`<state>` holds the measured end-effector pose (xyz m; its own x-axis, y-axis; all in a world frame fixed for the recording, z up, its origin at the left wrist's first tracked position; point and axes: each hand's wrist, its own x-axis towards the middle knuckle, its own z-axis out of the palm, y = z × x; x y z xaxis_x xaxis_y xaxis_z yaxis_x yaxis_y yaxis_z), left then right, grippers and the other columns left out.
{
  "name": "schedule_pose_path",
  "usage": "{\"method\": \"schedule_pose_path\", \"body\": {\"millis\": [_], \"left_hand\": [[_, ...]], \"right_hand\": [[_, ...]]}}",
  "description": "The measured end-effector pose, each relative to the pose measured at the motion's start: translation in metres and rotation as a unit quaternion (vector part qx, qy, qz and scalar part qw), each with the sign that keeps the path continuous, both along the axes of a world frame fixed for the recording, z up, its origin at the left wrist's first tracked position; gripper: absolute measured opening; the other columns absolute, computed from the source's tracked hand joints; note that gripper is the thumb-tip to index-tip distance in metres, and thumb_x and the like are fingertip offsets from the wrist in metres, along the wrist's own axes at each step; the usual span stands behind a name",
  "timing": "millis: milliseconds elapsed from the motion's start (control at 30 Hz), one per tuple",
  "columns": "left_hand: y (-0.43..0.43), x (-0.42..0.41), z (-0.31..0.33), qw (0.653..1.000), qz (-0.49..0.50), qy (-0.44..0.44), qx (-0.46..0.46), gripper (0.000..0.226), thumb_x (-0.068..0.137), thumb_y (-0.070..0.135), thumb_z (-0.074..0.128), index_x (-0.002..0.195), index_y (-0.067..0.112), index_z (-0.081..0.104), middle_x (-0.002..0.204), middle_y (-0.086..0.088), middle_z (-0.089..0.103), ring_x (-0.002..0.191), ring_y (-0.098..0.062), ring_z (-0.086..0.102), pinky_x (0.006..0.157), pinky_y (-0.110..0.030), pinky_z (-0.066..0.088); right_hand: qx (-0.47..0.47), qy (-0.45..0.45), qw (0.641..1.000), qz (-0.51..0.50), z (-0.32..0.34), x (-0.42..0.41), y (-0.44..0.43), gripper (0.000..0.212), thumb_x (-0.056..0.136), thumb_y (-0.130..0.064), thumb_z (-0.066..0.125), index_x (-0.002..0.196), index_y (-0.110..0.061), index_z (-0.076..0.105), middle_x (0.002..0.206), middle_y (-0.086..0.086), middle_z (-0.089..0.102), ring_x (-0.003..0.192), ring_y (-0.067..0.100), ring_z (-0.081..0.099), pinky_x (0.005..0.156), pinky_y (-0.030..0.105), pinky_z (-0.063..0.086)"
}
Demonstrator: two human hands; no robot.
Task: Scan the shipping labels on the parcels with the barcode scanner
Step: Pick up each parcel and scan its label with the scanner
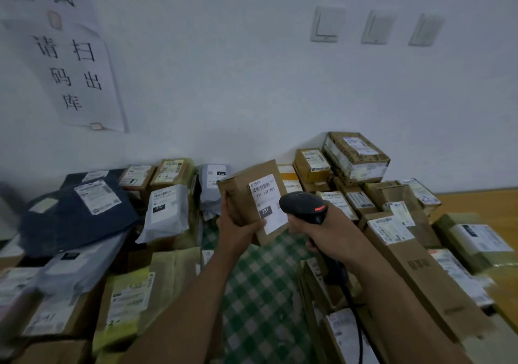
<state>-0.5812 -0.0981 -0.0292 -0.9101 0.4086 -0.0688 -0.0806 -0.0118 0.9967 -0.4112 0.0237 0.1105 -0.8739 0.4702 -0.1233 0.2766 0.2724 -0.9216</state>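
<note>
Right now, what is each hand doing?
Left hand: holding the small brown parcel.
Right hand: gripping the barcode scanner.

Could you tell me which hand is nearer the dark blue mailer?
Left. The left hand, holding a cardboard box, is right of the dark blue mailer; the right hand, gripping the barcode scanner, is farther right.

Left hand (238, 225) grips a brown cardboard parcel (246, 198), raised and tilted, white shipping label (266, 202) facing the camera. Right hand (316, 229) holds a black barcode scanner (304, 205), head just beside the label, cable (356, 316) trailing down. Green checked cloth (252, 293) below, parcels heaped left and right. Printed paper notice (81, 75) on the wall.
</note>
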Motion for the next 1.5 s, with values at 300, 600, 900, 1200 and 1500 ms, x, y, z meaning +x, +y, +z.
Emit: {"method": "schedule_pose_path", "body": {"millis": [300,600,900,1200,1500], "left_hand": [[-0.009,-0.015,-0.021,0.998,-0.007,0.043,-0.055,0.144,0.042,0.05,0.102,0.152,0.066,0.01,0.154,0.0,0.045,0.141,-0.027,0.046,0.106,-0.059,0.05],[-0.023,-0.003,-0.004,0.997,-0.047,0.035,-0.047,0.142,0.052,0.035,0.099,0.154,0.063,0.004,0.155,0.0,0.043,0.138,-0.024,0.051,0.103,-0.056,0.054],[-0.025,0.008,0.002,0.997,-0.065,0.023,-0.043,0.141,0.067,0.015,0.096,0.161,0.05,-0.003,0.156,0.006,0.037,0.14,-0.022,0.045,0.108,-0.055,0.049],[-0.008,-0.007,-0.029,0.996,-0.034,-0.019,-0.081,0.149,0.045,0.048,0.103,0.151,0.069,0.001,0.159,-0.002,0.037,0.137,-0.03,0.05,0.104,-0.06,0.051],[0.006,0.025,-0.031,0.985,-0.056,-0.161,-0.024,0.075,0.086,-0.003,0.076,0.137,0.039,0.041,0.117,0.006,0.063,0.096,-0.012,0.067,0.066,-0.026,0.062]], "right_hand": [[0.014,0.015,1.0,0.007,0.02,0.024,-0.023,0.023,0.096,-0.031,0.074,0.117,-0.037,0.067,0.084,0.008,0.077,0.061,0.011,0.061,0.061,0.029,0.053],[0.033,-0.01,0.999,0.032,0.022,0.034,-0.035,0.028,0.096,-0.035,0.073,0.122,-0.036,0.063,0.078,0.0,0.075,0.059,0.002,0.063,0.06,0.021,0.053],[0.015,-0.023,0.999,0.038,0.021,0.038,-0.031,0.032,0.097,-0.033,0.073,0.126,-0.033,0.062,0.084,0.007,0.077,0.063,0.009,0.063,0.064,0.022,0.056],[0.0,-0.031,0.999,0.039,0.009,0.031,-0.012,0.031,0.097,-0.03,0.072,0.126,-0.034,0.061,0.085,0.005,0.077,0.06,0.001,0.063,0.062,0.022,0.052],[-0.012,-0.068,0.997,0.02,-0.029,0.004,0.017,0.03,0.096,-0.032,0.073,0.125,-0.031,0.062,0.082,-0.008,0.077,0.062,-0.004,0.066,0.061,0.021,0.051]]}}
